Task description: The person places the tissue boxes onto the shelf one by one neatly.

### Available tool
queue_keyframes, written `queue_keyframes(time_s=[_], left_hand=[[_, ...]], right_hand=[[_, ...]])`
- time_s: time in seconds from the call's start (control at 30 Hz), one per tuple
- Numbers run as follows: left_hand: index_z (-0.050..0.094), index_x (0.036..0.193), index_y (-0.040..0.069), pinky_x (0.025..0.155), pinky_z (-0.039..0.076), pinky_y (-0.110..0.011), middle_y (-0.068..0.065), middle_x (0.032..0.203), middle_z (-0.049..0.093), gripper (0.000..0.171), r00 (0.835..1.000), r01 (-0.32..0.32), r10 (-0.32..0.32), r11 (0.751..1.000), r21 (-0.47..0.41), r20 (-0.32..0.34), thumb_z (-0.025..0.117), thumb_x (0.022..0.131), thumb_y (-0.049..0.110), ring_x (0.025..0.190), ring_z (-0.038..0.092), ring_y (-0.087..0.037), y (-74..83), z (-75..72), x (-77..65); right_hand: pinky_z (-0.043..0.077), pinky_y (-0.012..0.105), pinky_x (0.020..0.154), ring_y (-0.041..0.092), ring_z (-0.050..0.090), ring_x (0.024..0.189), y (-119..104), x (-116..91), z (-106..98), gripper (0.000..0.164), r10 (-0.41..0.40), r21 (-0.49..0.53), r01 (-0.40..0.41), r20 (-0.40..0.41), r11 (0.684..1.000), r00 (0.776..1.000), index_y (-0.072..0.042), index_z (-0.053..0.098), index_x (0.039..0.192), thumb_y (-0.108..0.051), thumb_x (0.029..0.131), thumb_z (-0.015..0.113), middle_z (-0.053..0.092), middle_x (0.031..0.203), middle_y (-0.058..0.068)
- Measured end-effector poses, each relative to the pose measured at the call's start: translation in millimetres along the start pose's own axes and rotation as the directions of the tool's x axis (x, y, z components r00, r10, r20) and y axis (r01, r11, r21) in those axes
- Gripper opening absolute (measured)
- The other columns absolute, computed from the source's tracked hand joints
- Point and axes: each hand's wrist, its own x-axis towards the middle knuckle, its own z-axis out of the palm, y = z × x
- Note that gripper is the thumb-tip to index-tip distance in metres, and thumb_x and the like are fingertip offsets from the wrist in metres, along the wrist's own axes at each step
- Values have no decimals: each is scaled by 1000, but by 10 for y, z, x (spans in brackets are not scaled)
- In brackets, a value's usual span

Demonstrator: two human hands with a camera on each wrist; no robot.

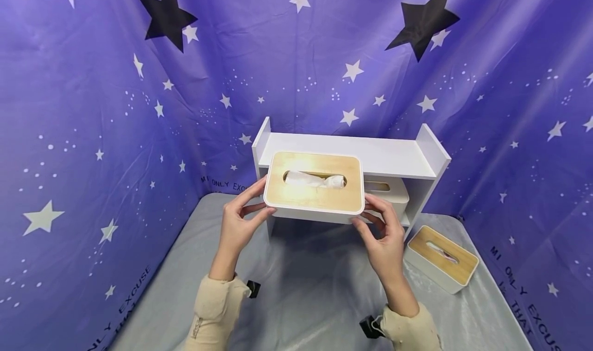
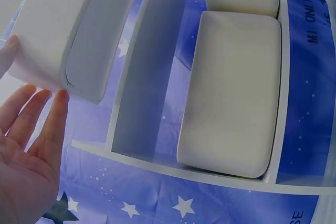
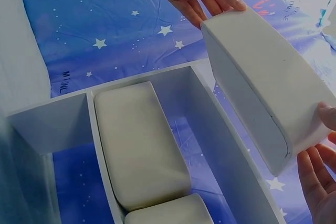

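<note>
A tissue box (image 1: 315, 204) with a wooden lid and white sides is held up in front of a white shelf. White tissue (image 1: 315, 180) shows in its slot. My left hand (image 1: 238, 225) grips the box's left end, thumb low at the front corner. At the opposite end my right hand (image 1: 382, 232) holds it between thumb and fingers. Its smooth white underside (image 2: 58, 24) shows in the left wrist view. On the lower shelf level stands another tissue box (image 1: 396, 192), partly hidden behind the held one. Both wrist views show two white boxes inside the shelf.
The white shelf (image 1: 343, 147) has raised side panels and stands against a purple star-patterned curtain (image 1: 296, 73). To the right, another wood-lidded tissue box (image 1: 428, 271) lies at an angle on the grey cloth (image 1: 306, 289).
</note>
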Motion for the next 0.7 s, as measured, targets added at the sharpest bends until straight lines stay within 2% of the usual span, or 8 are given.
queue_keyframes(time_s=[0.2, 0.47, 0.7], left_hand=[[61, 137, 10, 84, 61, -25, -10, 139, 62, 63, 1000, -7, 7, 1000, -11, 2, 80, 79, -2, 115, 63, -5, 0, 12, 45], [62, 137, 12, 85, 61, -25, -8, 139, 63, 61, 1000, 20, -20, 1000, -7, 1, 80, 80, 0, 113, 64, -4, -19, 22, 81], [61, 137, 11, 85, 60, -22, -8, 138, 63, 61, 1000, 31, -31, 999, -7, 4, 80, 80, 0, 112, 64, -4, -38, 29, 103]], right_hand=[[57, 19, 90, 9, 62, 110, -5, 36, -5, 55, 44, -29, -44, -3, 999, 999, 6, 60, 129, 21, 77, 71, 62, 125, 0], [57, 18, 90, 7, 62, 109, -16, 69, 7, 54, 73, -46, -73, -4, 996, 997, 5, 61, 129, 19, 78, 72, 62, 124, -6], [57, 19, 90, 8, 62, 109, 1, 92, 11, 53, 88, -45, -88, 1, 995, 996, 3, 61, 129, 17, 79, 72, 61, 124, -5]])
